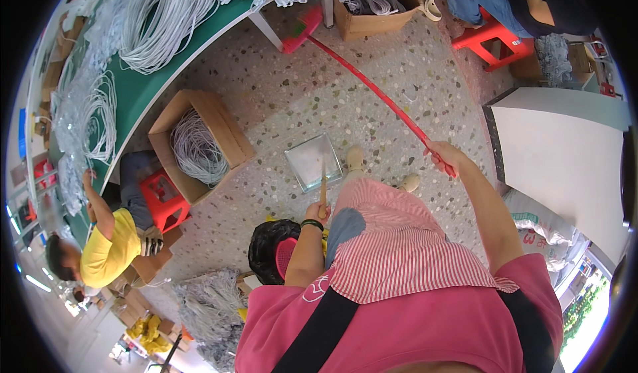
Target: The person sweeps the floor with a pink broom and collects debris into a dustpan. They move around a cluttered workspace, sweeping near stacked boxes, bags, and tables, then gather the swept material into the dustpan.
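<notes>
In my right hand (443,158) is the end of a red broom's handle (374,88). It slants forward and left to the pink-red broom head (303,28), which sits low beside a leg of the green-topped table. My left hand (318,212) grips the wooden handle (323,186) of a metal dustpan (309,159). The pan is in front of my feet, at or just above the speckled floor; its exact height is unclear. Just behind my left hand stands a bin lined with a black plastic bag (266,241), with a pink mesh-like thing (286,253) at its side.
A cardboard box (219,119) of coiled cable stands left. Coiled white cables (159,24) cover the green table (132,91). A person in a yellow shirt (112,253) sits left, near a red stool (164,198). Another sits on a red stool (493,41) front right. White panel (558,149) right.
</notes>
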Tool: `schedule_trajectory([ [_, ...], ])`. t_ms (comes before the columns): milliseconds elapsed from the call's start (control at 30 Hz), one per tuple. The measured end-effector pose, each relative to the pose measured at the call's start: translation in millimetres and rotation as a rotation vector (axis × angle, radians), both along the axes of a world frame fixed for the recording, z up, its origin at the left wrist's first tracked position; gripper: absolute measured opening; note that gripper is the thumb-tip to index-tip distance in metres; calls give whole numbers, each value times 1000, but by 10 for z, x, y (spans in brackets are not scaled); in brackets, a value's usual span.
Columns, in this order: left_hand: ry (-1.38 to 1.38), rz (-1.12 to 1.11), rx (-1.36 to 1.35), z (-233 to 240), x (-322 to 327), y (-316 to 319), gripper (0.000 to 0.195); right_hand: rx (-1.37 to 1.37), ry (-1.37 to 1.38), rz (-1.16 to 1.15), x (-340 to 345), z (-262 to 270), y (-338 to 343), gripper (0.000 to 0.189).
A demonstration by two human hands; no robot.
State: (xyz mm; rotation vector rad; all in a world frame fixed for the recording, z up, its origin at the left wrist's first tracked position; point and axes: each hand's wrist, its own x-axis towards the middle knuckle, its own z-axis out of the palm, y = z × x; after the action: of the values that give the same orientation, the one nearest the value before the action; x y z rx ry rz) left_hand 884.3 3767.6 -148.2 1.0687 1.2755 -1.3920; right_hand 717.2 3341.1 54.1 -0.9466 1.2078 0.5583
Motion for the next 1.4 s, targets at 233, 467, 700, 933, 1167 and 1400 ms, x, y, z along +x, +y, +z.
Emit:
schedule_trajectory([
  [233, -48, 33, 12, 10, -84, -75, 31, -310, 202, 256, -226, -556, 81, 46],
  [467, -62, 98, -20, 181, -123, -81, 23, -297, 270, 274, -1424, -429, 30, 49],
  [700, -23, 54, -21, 201, -161, -135, 21, -803, 342, 452, -3242, -22, 554, 49],
  [933, -61, -17, -70, 199, -117, -214, 19, -460, 368, 6, -2945, 201, 765, 43],
  [1167, -23, -78, -76, 224, 7, -345, 21, -465, 398, 256, -1561, -660, 295, 50],
  [1400, -89, -135, -48, 329, 37, -477, 21, -570, 525, 340, -3053, -80, 617, 55],
])
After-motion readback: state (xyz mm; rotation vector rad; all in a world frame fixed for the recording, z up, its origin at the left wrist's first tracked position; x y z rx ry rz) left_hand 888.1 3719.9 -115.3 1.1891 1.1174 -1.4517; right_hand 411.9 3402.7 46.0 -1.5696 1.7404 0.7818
